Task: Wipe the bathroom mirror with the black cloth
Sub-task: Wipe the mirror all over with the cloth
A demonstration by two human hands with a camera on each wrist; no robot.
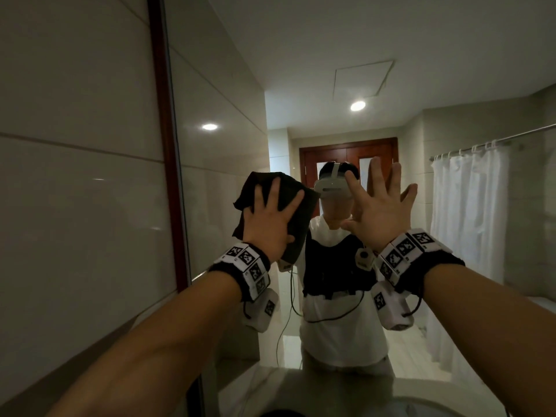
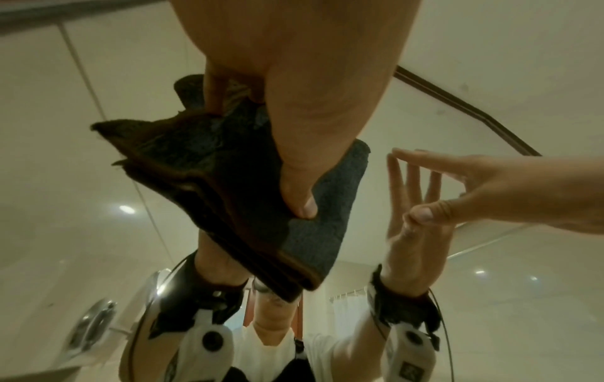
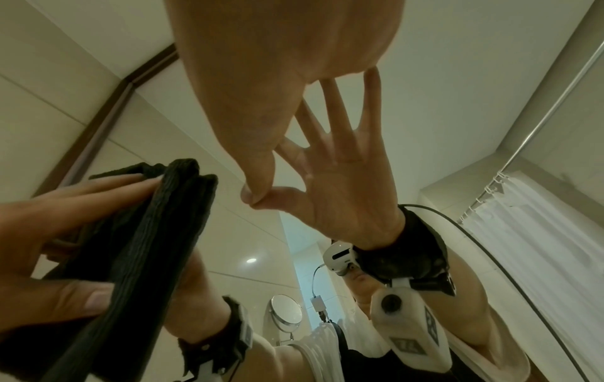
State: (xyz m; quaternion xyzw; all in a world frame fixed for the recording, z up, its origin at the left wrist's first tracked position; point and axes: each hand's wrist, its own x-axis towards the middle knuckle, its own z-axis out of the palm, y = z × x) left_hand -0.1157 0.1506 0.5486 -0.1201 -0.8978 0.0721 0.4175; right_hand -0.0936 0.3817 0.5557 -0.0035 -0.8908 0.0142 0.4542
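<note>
The bathroom mirror (image 1: pixel 301 85) fills the view ahead, with a dark wooden frame (image 1: pixel 164 145) along its left edge. My left hand (image 1: pixel 272 212) presses the folded black cloth (image 1: pixel 302 219) flat against the glass, fingers spread and straight. The left wrist view shows my thumb lying on the cloth (image 2: pixel 314 232), whose folded layers are doubled by the reflection. My right hand (image 1: pixel 380 206) is just to the right, fingers spread, fingertips and thumb touching the bare glass (image 3: pixel 425 90). It holds nothing. From the right wrist view the cloth (image 3: pixel 156 232) sits under my left hand (image 3: pixel 65 206).
A tiled wall (image 1: pixel 75 176) runs along the left of the frame. The basin counter (image 1: pixel 301 386) lies below my arms. The glass reflects me, a white shower curtain (image 1: pixel 469 212), a wooden door and a round shaving mirror (image 3: pixel 287 312).
</note>
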